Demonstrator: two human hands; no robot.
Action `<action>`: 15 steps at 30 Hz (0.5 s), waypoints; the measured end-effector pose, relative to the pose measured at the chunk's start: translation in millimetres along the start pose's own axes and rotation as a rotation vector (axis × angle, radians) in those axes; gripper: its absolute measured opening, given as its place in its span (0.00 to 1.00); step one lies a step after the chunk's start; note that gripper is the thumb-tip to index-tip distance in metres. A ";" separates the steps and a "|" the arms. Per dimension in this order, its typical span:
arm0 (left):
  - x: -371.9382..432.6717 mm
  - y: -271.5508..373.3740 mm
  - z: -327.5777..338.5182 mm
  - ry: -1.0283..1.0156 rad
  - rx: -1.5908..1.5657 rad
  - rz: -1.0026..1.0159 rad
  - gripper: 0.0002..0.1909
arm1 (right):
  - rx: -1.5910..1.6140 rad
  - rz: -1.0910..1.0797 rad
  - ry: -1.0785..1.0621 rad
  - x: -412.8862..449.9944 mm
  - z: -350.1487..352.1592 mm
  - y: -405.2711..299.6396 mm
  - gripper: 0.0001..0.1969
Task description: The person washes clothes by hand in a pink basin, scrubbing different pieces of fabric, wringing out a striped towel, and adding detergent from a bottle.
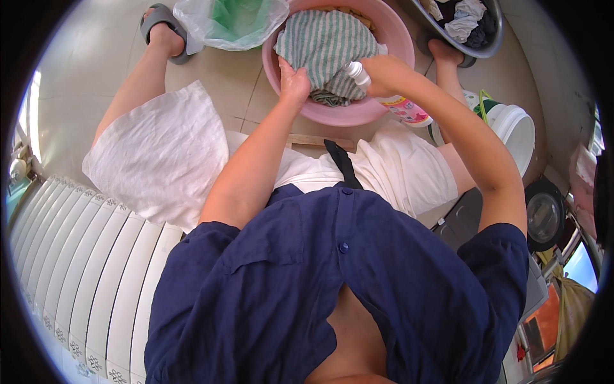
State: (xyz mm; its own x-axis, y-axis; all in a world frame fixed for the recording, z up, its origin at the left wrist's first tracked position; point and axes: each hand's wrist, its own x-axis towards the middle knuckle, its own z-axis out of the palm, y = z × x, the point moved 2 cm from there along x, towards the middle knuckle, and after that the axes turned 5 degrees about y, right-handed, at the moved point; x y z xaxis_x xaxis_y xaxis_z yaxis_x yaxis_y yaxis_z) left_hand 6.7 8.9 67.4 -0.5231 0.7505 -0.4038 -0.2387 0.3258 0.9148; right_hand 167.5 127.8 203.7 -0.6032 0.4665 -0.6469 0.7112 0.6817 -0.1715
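Observation:
A green-and-white striped cloth (pixel 331 45) lies bunched in a pink plastic basin (pixel 393 29) on the floor before me. My left hand (pixel 293 81) grips the cloth's near left edge; some of its fingers are hidden. In my right hand (pixel 388 76) is a white plastic bottle (pixel 407 111) with a pink and yellow label. It is tilted, its ridged white neck (pixel 359 76) pointing at the cloth. Whether anything flows from it I cannot tell. A piece of yellowish cloth (pixel 363 18) shows behind the striped one.
A metal basin (pixel 496 29) of dark and white clothes stands at the far right. A green bin with a clear plastic liner (pixel 230 24) is at the far left. White buckets (pixel 515 139) sit by my right leg, and a white radiator (pixel 96 230) runs along the left.

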 end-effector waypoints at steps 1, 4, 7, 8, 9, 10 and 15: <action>-0.5 0.4 0.4 -0.001 0.000 -0.003 0.42 | -0.004 -0.010 0.009 3.5 0.4 0.5 0.16; 0.2 -2.9 0.6 0.002 -0.001 0.021 0.42 | 0.008 -0.002 0.013 10.9 -1.9 3.4 0.17; 4.8 -16.8 1.6 0.026 0.006 0.047 0.42 | 0.019 0.007 0.028 12.4 -11.4 -6.5 0.19; 6.5 -21.1 -0.1 0.043 0.039 0.039 0.42 | 0.013 -0.004 0.047 13.3 -13.9 -12.2 0.19; 7.6 -21.1 -0.7 0.057 0.073 0.032 0.42 | 0.015 -0.001 0.047 16.0 -14.2 -13.6 0.19; 7.2 -21.1 0.1 0.054 0.074 0.033 0.42 | -0.002 0.012 0.028 19.6 -13.9 -13.7 0.19; 2.4 -6.8 0.5 -0.023 0.091 0.049 0.43 | -0.046 0.076 -0.022 25.7 -21.6 -11.9 0.16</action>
State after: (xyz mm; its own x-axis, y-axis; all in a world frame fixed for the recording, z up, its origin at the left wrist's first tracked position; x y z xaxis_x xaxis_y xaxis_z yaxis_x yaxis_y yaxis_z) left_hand 7.5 8.8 60.2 -0.5129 0.7798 -0.3591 -0.1378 0.3381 0.9310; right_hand 135.7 143.9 205.2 -0.5394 0.5056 -0.6733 0.7370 0.6702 -0.0872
